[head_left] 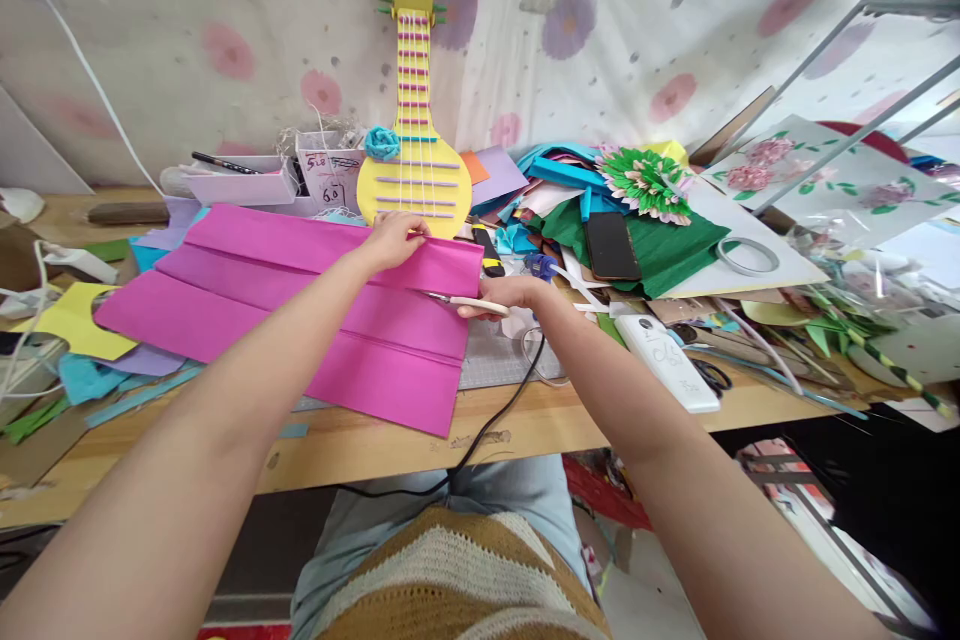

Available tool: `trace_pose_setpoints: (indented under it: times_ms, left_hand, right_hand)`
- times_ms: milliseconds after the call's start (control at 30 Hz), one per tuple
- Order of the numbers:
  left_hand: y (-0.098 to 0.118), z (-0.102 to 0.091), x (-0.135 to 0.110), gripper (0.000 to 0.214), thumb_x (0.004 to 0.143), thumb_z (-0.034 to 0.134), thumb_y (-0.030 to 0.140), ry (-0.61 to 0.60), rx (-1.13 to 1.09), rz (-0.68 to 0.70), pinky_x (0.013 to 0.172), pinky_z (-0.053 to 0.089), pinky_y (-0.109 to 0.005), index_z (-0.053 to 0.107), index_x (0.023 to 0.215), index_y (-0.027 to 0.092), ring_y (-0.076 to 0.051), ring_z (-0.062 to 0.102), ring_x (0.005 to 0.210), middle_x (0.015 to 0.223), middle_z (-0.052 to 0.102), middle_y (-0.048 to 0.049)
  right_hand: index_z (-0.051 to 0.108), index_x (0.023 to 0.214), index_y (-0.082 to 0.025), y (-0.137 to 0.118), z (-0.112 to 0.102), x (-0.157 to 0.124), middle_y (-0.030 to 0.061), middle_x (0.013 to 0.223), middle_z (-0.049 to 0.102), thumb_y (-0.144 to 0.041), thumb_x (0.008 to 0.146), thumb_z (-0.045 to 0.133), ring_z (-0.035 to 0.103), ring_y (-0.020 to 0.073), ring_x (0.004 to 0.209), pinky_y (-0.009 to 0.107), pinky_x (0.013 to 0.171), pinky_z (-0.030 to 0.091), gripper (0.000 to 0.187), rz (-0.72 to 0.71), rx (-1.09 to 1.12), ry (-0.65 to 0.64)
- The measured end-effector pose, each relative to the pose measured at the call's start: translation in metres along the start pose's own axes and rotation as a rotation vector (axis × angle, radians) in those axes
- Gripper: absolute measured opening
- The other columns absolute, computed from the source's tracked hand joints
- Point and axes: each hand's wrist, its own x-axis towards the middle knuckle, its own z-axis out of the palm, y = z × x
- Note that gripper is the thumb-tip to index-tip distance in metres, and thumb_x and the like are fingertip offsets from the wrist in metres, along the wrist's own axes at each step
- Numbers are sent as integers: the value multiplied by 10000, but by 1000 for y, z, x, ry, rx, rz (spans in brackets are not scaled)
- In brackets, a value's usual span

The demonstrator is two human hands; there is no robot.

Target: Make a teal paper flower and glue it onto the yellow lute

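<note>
A large sheet of magenta paper [405, 360] with lengthwise creases spreads across the table in front of me. My left hand [396, 242] is closed on its far strip, fingers and thumb pinching the top edge near the right end. At the sheet's right side, my right hand [495, 296] grips scissors [480, 305] with cream handles. Their blades point left, along the line under the far strip, and are mostly hidden by the paper. Just behind my left hand stands a yellow paper lute [414, 182] with white strings and a blue rosette, leaning on the wall covering.
On the right lie a phone [613, 246], green crepe paper [675, 245], a tape roll [748, 256] and a white power bank [666, 360]. A yellow-black cutter [489, 250] is close to my right hand. A black cable [502, 410] hangs over the table's front edge. Paper scraps [86, 378] crowd the left.
</note>
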Motion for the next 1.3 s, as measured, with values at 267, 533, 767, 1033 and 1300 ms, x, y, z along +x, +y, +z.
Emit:
trace_pose_setpoints:
  times_ms: [267,533,767,1033,1300]
  left_hand:
    - [-3,2,0,158,763,527,182,4,20,0,940,335,-398,655,850,210,-224,556,1026,999,679,-37]
    - [-6,6,-3,156,773,524,192,-7,13,-8,936,339,-394,657,854,207,-219,557,1024,999,679,-34]
    - [-3,3,0,171,766,523,188,-20,1,-28,943,339,-404,663,862,206,-228,551,1044,1019,677,-44]
    - [-3,-1,1,170,765,530,201,-37,11,-43,934,345,-404,669,864,203,-234,557,1035,1002,679,-48]
    - [-3,1,0,166,775,521,207,-51,15,-33,937,340,-404,662,862,214,-226,558,1042,1010,682,-37]
  right_hand:
    - [459,639,-165,6,2,3,-44,533,439,-741,606,577,410,64,461,217,463,343,589,41,-81,81]
    - [580,999,-191,-6,3,-30,30,844,605,-731,667,524,543,161,754,234,629,383,636,134,-417,19]
    - [597,863,-169,-32,8,-37,32,721,595,-760,719,420,526,136,636,241,586,374,634,183,-483,-54]
    - [624,886,-141,-38,-4,-14,50,738,616,-806,666,435,554,122,620,224,565,407,726,240,-401,-89]
    - [635,893,-119,-45,-8,-5,47,717,585,-809,645,459,543,117,607,224,544,423,754,355,-360,-93]
